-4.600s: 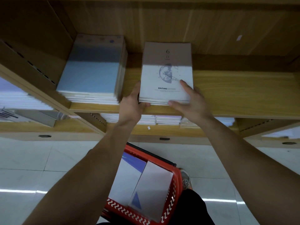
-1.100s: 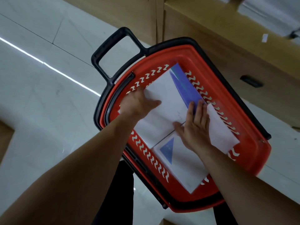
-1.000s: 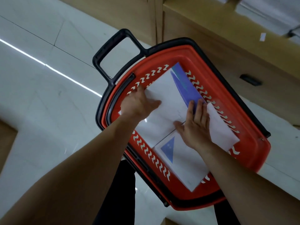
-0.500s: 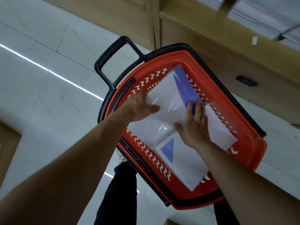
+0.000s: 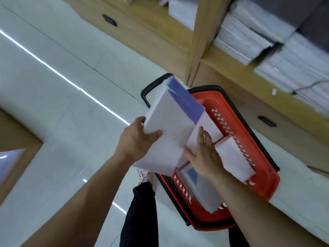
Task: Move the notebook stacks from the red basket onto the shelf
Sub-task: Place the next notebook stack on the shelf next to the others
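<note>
One white purple-cornered notebook stack [image 5: 170, 122] above red plastic basket [image 5: 210, 94]: left hand [image 5: 137, 141] grips it, right hand [image 5: 206, 155] straight-fingered; lift level

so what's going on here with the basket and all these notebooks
A person is unloading a red basket that sits on the floor beside a wooden shelf. Their left hand grips one notebook stack by its edge, raised and tilted above the basket. The right hand lies flat, fingers straight, on the other stacks inside the basket.
</note>
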A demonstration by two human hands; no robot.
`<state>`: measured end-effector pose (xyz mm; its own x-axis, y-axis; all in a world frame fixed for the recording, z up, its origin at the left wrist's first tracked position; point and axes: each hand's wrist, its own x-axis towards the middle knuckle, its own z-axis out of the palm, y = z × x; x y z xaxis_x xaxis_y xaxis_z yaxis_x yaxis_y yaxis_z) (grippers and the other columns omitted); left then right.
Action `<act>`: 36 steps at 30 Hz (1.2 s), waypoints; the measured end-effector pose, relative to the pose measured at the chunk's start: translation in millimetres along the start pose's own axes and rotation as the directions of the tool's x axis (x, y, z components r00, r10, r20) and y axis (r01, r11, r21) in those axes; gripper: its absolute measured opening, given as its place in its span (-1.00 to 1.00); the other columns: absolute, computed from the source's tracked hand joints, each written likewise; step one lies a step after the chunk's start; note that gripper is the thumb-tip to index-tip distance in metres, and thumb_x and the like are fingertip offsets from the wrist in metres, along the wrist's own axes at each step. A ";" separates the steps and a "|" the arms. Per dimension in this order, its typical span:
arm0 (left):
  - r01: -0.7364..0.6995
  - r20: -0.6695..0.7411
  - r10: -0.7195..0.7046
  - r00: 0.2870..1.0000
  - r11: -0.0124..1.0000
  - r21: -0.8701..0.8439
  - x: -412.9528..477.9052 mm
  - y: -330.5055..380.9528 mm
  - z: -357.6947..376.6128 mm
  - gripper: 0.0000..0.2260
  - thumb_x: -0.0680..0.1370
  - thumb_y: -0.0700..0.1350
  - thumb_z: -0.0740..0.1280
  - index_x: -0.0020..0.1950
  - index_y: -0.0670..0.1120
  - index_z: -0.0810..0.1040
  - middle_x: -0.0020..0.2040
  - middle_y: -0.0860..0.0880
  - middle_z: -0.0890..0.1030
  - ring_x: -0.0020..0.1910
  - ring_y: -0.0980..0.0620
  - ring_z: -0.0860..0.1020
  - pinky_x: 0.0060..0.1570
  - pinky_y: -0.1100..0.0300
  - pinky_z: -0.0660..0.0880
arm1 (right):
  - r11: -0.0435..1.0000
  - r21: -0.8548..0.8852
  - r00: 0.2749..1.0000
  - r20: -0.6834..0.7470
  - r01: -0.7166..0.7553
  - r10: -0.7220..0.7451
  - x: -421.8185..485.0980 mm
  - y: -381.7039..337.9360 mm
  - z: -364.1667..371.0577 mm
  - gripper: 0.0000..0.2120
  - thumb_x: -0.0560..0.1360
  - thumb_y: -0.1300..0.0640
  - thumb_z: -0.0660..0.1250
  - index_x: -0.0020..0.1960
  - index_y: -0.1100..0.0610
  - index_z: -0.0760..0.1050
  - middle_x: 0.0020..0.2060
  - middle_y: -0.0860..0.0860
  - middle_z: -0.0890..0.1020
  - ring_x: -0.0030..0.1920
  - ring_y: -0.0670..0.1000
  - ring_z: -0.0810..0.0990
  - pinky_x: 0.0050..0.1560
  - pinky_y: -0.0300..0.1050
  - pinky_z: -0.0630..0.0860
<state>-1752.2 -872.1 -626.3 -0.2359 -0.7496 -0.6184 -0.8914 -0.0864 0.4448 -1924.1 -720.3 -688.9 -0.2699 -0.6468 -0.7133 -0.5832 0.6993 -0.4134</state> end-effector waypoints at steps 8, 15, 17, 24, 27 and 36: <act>0.192 -0.082 -0.227 0.970 0.931 -0.311 -4.7 -91.2 -12.9 -0.47 0.38 0.30 0.39 0.20 -0.01 0.55 -0.01 0.03 0.66 -0.02 -0.04 0.63 -0.16 0.18 0.47 | 0.964 0.266 0.997 0.074 0.013 -0.034 30.0 -82.8 50.2 -0.18 0.60 -0.23 0.19 0.61 0.18 -0.13 0.46 0.21 0.38 0.39 0.21 0.43 0.28 -0.02 0.40; 0.157 -0.118 -0.224 0.967 0.895 -0.418 2.5 -112.2 15.2 -0.36 0.53 0.12 0.42 0.54 0.16 0.22 0.19 0.16 0.51 0.06 0.09 0.51 0.03 0.26 0.38 | 0.806 0.588 0.986 -0.165 0.070 0.035 35.6 -83.9 76.4 -0.26 0.55 -0.06 0.41 0.59 -0.06 0.10 0.26 -0.08 0.60 0.16 -0.11 0.59 0.11 -0.31 0.49; 0.155 -0.116 -0.224 0.968 0.891 -0.427 5.5 -114.5 16.0 -0.37 0.52 0.13 0.42 0.53 0.18 0.22 0.19 0.17 0.51 0.08 0.09 0.52 0.03 0.28 0.39 | 0.773 0.632 0.979 -0.188 0.056 0.083 35.7 -89.5 77.3 -0.28 0.53 -0.06 0.43 0.58 -0.10 0.15 0.16 -0.15 0.63 0.04 -0.19 0.62 -0.05 -0.52 0.44; 0.131 -0.145 -0.220 0.965 0.879 -0.459 -16.0 -89.6 3.2 -0.39 0.52 0.14 0.41 0.50 0.18 0.23 0.14 0.20 0.51 0.01 0.12 0.54 -0.02 0.29 0.42 | 0.787 0.610 0.968 -0.239 0.092 0.072 13.2 -101.0 49.5 -0.36 0.54 -0.07 0.41 0.55 -0.11 0.23 0.12 -0.16 0.62 0.04 -0.18 0.57 -0.12 -0.61 0.38; 0.087 -0.151 -0.177 0.973 0.879 -0.469 -44.0 -54.7 -17.3 -0.43 0.52 0.16 0.40 0.46 0.25 0.24 0.04 0.32 0.50 -0.08 0.31 0.54 -0.17 0.43 0.40 | 0.793 0.598 0.965 -0.255 0.115 0.052 -19.1 -105.6 7.3 -0.39 0.54 -0.10 0.41 0.52 -0.13 0.26 0.11 -0.17 0.63 0.04 -0.17 0.59 -0.15 -0.59 0.40; -0.114 -0.123 0.064 0.990 0.882 -0.457 -150.0 99.0 -114.4 -0.40 0.52 0.20 0.39 0.49 0.18 0.23 0.12 0.15 0.54 -0.02 0.06 0.57 -0.07 0.23 0.44 | 0.788 0.584 0.914 -0.400 0.195 0.071 -166.3 -129.0 -162.2 -0.51 0.54 -0.14 0.40 0.40 -0.05 0.38 0.03 -0.27 0.62 0.02 -0.30 0.61 -0.08 -0.43 0.47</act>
<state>-1760.8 -843.3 -415.5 -0.2432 -0.8286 -0.5043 -0.5825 -0.2910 0.7590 -1928.2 -752.3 -425.1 -0.5940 -0.6634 -0.4550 -0.0642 0.6029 -0.7952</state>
